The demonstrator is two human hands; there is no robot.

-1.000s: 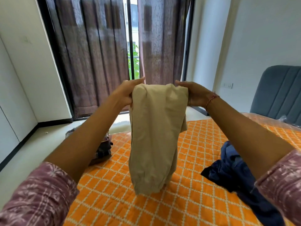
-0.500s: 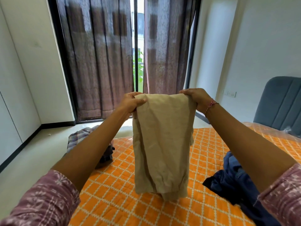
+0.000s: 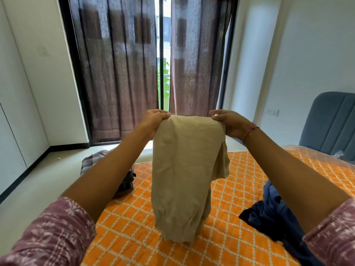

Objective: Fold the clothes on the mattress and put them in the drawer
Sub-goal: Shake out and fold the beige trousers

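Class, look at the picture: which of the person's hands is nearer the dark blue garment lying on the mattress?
Right. The right hand grips the beige trousers above the dark blue garment; the left hand holds their far side.

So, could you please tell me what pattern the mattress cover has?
Orange with a white diamond lattice on the mattress cover, clearest in the head view.

Our arms stretched forward and raised, our left hand point(image 3: 153, 121) and right hand point(image 3: 230, 124) level, each grip pinching cloth
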